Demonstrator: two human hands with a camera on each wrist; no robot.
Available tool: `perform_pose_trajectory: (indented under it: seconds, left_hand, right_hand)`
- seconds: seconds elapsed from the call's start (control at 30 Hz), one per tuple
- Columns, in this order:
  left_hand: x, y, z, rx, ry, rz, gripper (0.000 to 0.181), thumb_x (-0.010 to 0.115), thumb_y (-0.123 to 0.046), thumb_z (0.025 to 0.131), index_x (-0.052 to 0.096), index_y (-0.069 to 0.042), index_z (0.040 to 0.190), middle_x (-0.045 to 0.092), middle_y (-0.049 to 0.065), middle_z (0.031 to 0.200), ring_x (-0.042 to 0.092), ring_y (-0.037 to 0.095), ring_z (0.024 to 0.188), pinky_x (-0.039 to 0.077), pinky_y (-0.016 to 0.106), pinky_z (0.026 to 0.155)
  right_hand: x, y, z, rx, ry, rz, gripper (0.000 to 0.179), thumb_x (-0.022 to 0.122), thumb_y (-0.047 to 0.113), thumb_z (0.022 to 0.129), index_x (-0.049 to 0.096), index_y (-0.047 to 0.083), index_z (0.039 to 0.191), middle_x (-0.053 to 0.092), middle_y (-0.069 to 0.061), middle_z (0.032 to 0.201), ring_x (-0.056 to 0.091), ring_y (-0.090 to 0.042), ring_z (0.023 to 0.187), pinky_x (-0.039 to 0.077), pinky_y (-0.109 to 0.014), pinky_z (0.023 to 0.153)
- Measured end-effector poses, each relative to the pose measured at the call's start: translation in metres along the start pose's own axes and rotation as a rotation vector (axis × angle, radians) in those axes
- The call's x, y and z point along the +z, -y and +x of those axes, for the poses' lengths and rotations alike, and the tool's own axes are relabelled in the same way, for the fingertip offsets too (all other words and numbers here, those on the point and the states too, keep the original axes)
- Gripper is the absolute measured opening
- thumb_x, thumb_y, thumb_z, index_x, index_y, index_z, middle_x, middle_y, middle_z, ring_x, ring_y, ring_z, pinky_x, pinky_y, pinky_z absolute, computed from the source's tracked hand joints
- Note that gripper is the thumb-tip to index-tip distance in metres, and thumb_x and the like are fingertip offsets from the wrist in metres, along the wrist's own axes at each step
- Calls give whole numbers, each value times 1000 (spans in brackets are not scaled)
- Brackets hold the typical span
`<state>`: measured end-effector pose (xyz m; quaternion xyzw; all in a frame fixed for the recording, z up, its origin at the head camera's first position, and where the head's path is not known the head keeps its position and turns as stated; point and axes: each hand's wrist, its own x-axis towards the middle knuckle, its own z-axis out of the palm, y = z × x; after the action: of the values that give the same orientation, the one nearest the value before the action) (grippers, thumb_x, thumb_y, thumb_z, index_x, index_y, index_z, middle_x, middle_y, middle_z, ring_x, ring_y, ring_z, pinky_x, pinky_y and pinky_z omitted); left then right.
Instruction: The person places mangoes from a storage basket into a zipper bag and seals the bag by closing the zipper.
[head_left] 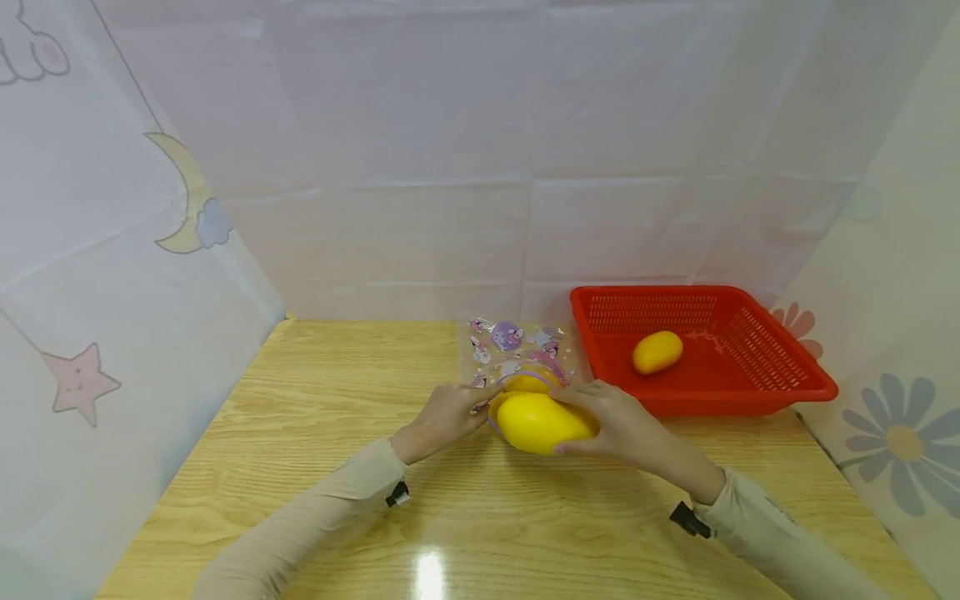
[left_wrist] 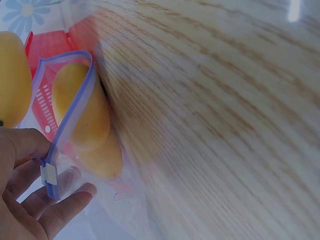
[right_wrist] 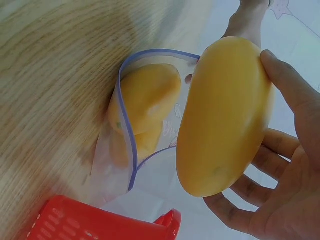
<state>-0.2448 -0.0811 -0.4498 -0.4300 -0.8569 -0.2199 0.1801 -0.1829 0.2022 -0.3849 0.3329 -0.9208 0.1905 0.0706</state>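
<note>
My right hand grips a yellow mango between thumb and fingers, just outside the mouth of a clear zip bag. The bag has a purple zip rim and pink and purple prints. My left hand pinches that rim near a white slider and the mouth gapes wide. Inside the bag lie two mangoes, the nearer mango partly covering the other mango. In the head view the held mango hides part of the bag's opening.
To the right of the bag stands a red plastic basket with slotted walls, with a single mango lying in it. Everything sits on a wood-grain table. A pale printed sheet hangs behind the table and along its sides.
</note>
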Motion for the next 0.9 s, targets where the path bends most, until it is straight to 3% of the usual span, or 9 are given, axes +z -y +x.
perform_pose_trajectory:
  seconds: [0.23, 0.57, 0.9]
  left_hand:
    - [0, 0, 0, -15, 12, -13, 43, 75, 0, 83, 69, -4, 125, 56, -5, 58, 24, 0, 45, 21, 13, 41]
    - [0, 1, 0, -16, 19, -7, 43, 73, -1, 83, 68, -5, 126, 44, -9, 55, 23, 1, 46, 21, 13, 41]
    - [0, 1, 0, -8, 11, -10, 42, 74, -1, 84, 68, -4, 125, 47, -8, 55, 22, 0, 45, 20, 13, 41]
  right_hand:
    - [4, 0, 1, 0, 17, -25, 71, 77, 57, 77, 66, 8, 128, 66, -9, 123, 60, -33, 108, 49, -52, 88]
    - [7, 2, 1, -8, 28, -45, 71, 78, 56, 77, 67, 7, 126, 67, -11, 122, 61, -35, 109, 49, -54, 89]
    - [15, -2, 0, 3, 43, -37, 71, 79, 55, 77, 67, 5, 126, 65, -16, 125, 56, -42, 117, 45, -61, 94]
